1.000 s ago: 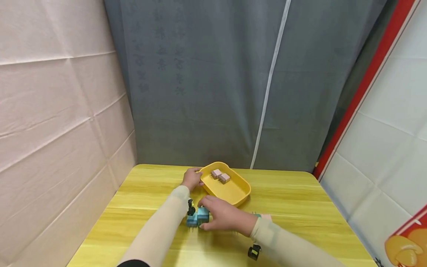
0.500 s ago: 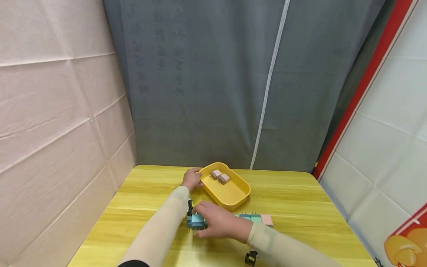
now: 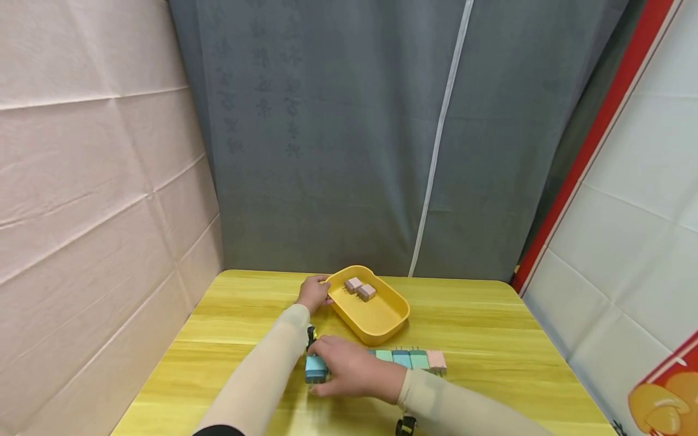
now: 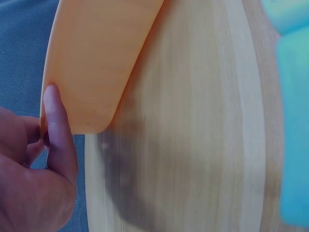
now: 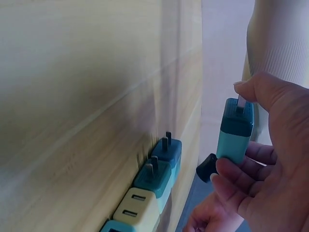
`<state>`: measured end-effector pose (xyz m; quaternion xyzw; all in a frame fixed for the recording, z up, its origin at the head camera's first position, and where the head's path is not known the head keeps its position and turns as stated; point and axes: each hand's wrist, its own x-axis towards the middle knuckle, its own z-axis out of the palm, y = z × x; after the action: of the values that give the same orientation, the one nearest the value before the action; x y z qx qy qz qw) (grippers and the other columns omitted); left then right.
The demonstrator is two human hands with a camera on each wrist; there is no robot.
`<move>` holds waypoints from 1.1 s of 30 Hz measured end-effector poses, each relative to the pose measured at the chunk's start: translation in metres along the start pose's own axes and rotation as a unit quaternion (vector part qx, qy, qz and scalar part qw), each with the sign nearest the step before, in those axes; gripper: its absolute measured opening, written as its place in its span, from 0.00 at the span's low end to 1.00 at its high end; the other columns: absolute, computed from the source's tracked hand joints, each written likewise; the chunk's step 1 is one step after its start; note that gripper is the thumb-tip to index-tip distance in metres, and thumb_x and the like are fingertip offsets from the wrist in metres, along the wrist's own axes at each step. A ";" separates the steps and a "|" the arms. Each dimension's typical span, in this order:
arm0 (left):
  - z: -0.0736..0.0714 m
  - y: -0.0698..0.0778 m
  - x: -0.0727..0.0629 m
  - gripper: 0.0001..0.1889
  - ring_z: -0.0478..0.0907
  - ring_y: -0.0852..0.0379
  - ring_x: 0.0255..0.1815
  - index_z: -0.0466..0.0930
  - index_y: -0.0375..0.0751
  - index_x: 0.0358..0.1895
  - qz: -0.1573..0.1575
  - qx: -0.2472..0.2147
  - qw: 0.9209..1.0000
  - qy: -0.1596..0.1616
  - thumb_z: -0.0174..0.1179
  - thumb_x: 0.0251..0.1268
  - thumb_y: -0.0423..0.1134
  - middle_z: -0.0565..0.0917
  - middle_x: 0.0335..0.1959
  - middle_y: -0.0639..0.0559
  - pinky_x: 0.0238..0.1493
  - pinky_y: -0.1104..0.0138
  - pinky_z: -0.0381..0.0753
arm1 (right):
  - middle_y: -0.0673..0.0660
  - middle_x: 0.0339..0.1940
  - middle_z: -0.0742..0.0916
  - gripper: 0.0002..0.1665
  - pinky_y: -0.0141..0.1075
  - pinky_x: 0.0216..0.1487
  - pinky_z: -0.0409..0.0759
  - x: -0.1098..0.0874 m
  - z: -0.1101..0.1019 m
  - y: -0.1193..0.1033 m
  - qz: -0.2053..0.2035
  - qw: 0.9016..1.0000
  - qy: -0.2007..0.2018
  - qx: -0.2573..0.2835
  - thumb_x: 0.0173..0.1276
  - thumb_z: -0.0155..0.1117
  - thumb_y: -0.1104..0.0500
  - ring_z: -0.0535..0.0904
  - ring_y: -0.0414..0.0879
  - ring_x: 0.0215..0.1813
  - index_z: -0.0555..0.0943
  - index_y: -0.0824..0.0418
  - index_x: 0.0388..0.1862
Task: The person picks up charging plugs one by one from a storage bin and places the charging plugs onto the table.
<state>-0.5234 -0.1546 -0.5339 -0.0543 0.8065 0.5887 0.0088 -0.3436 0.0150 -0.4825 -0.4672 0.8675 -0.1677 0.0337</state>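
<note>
My left hand [image 3: 313, 293] grips the left rim of a yellow plastic tray [image 3: 376, 315], seen up close in the left wrist view. Two pale pink plug chargers [image 3: 366, 292] lie inside it. My right hand [image 3: 349, 369] pinches a blue-teal plug charger [image 5: 235, 133] between thumb and fingers, the thumb at its prongs in the right wrist view. Behind that hand runs a row of chargers, among them a mint one [image 3: 418, 360] and a pink one [image 3: 436, 360]. A blue shape [image 4: 294, 130], blurred and close, fills the left wrist view's right side.
The wooden tabletop [image 3: 491, 339] spreads around the tray and row. A grey curtain [image 3: 338, 151] hangs behind its far edge. Pale cloth [image 3: 109, 242] stands at the left, white panels at the right. In the right wrist view, a cream charger [image 5: 138, 208] with slots sits in the row.
My right hand has moved left and toward my body, bringing the charger with it. More of the charger row shows behind that hand. The left hand and tray stay put.
</note>
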 end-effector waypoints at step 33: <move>0.000 0.001 0.001 0.20 0.82 0.58 0.22 0.81 0.38 0.76 -0.019 -0.002 1.000 0.001 0.57 0.88 0.34 0.86 0.39 0.39 0.38 0.58 0.95 | 0.45 0.49 0.78 0.32 0.24 0.47 0.76 0.004 0.039 -0.002 -0.008 0.998 0.007 -0.055 0.67 0.82 0.39 0.72 0.34 0.46 0.82 0.56 0.58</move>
<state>-0.5243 -0.1542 -0.5334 -0.0704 0.8040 0.5901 0.0196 -0.3356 0.0008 -0.5179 -0.4742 0.8718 -0.1232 0.0000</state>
